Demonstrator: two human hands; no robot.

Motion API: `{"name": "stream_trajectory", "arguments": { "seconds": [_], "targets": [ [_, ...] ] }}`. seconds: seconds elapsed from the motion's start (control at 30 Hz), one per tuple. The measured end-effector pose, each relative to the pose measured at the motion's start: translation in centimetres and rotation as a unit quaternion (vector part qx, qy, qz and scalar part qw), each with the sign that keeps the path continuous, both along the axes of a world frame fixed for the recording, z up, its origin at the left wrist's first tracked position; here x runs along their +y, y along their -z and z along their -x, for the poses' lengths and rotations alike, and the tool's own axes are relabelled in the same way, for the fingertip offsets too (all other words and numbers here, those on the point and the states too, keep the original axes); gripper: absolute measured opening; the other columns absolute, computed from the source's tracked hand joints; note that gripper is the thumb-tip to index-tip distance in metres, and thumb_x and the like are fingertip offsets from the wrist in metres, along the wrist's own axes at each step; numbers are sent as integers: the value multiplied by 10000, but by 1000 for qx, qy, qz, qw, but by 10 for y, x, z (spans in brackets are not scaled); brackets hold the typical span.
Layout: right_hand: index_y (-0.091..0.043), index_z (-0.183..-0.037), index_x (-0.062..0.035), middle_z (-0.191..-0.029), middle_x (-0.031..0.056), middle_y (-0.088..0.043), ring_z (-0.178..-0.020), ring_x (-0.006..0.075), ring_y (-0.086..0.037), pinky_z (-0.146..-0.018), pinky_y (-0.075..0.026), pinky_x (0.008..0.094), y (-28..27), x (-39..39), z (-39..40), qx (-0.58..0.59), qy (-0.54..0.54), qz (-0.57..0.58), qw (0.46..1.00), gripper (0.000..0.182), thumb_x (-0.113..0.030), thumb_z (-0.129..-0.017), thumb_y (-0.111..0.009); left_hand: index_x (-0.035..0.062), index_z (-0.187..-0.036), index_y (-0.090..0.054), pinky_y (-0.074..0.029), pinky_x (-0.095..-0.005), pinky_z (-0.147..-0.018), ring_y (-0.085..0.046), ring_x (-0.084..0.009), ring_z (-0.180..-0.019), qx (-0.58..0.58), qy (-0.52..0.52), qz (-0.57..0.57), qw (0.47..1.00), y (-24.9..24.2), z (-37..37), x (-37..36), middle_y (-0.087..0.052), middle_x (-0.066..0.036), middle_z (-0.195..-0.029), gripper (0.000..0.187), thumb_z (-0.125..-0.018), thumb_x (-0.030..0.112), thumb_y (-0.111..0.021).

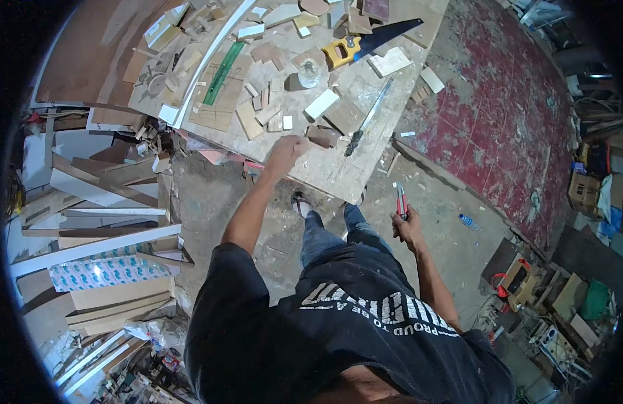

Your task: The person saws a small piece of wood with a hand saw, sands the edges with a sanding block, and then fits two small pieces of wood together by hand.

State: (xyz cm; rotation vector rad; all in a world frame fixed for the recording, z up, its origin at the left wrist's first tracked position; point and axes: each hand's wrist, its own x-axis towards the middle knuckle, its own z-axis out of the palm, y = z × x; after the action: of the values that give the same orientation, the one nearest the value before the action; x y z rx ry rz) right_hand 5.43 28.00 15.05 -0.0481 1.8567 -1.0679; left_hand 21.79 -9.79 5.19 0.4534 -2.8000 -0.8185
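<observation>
My left hand [286, 153] is over the near edge of the wooden worktable [328, 172], its fingers curled together; whatever they may hold is hidden. Just right of it lies a brown block [321, 137], and a small white block [287, 122] sits beyond the knuckles. Off the table to the right, my right hand [409, 227] is closed around a red utility knife [401, 204], whose tip points away from me. A thin saw blade with a dark handle [354, 143] rests near the table's right side.
A yellow-handled handsaw [341, 52], a green ruler-like strip [224, 73], a clear round container [310, 71] and many wood offcuts [249, 120] cover the table. Stacked boards [96, 242] stand left. A red panel [490, 121] and a small blue bottle [467, 221] are to the right.
</observation>
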Motion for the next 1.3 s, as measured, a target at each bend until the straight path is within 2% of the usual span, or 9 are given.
{"name": "stream_trajectory", "arguments": {
  "seconds": [0.1, 0.2, 0.47, 0.53, 0.67, 0.73, 1.03, 1.27, 1.3],
  "targets": [
    [-490, -983, -54, -628, 33, -513, -437, 130, -489, -362, -387, 284, 6, 16, 9, -33, -7, -10, 999, 201, -165, -903, -637, -9, -1157, -579, -507, -263, -708, -607, -130, -826, 19, -272, -496, 825, -25, 7, 32, -652, -47, -941, 322, -884, 129, -679],
    [-505, -1019, -55, -616, 30, -511, -431, 126, -480, -359, -365, 283, -1, 13, 12, -80, 2, 10, 997, 190, -194, -931, -600, -9, -1259, -546, -510, -260, -715, -622, -122, -850, 28, -295, -558, 775, -44, 11, 74, -665, -52, -995, 377, -928, 152, -629],
    [-493, -1042, -64, -633, 18, -486, -467, 116, -474, -404, -376, 274, 28, -11, -1, -66, -12, 88, 994, 202, -252, -981, -537, -20, -1208, -614, -510, -264, -723, -637, -151, -843, -29, -315, -513, 798, -37, 30, 148, -694, -109, -1021, 342, -911, 149, -636],
    [-523, -1092, -68, -667, 28, -514, -533, 118, -483, -485, -394, 294, 33, -12, -11, -47, -42, 62, 996, 182, -198, -965, -529, -6, -1121, -671, -513, -305, -751, -660, -203, -838, -73, -283, -380, 877, -39, 32, 157, -706, -165, -981, 278, -873, 118, -648],
    [-534, -1054, -29, -735, 106, -530, -714, 206, -524, -675, -443, 368, 57, -17, -43, 37, -81, 57, 994, 213, -221, -963, -527, 10, -1039, -708, -511, -339, -784, -676, -270, -837, -80, -310, -318, 893, -35, 38, 163, -697, -213, -938, 230, -831, 96, -658],
    [-533, -1041, -21, -782, 155, -551, -787, 253, -546, -730, -443, 385, 66, -21, -55, 84, -101, 76, 988, 288, -298, -988, -474, -1, -1039, -704, -513, -359, -783, -675, -314, -815, -24, -218, -64, 974, -10, 30, 157, -691, -217, -894, 242, -819, 91, -661],
    [-484, -977, 11, -820, 332, -578, -857, 532, -555, -717, -433, 514, 72, -82, -73, 174, -85, 52, 980, 433, -396, -1021, -344, -3, -1058, -701, -493, -289, -524, -626, -149, -603, 22, -348, -495, 796, -2, 33, 156, -646, -112, -730, 241, -887, 145, -619],
    [-490, -970, -11, -784, 314, -584, -814, 517, -572, -690, -428, 528, 81, -97, -83, 230, -97, 28, 968, 453, -432, -1017, -329, 12, -1157, -664, -574, -271, -515, -616, -128, -689, -30, -303, -467, 830, 2, 31, 153, -640, -67, -830, 326, -926, 238, -621],
    [-492, -973, -10, -770, 320, -580, -807, 523, -569, -682, -426, 533, 81, -98, -84, 234, -96, 27, 967, 441, -420, -1018, -334, 1, -1084, -684, -504, -290, -471, -583, -132, -551, 11, -314, -444, 839, 0, 33, 158, -614, -69, -683, 273, -920, 209, -618]
  ]
}}
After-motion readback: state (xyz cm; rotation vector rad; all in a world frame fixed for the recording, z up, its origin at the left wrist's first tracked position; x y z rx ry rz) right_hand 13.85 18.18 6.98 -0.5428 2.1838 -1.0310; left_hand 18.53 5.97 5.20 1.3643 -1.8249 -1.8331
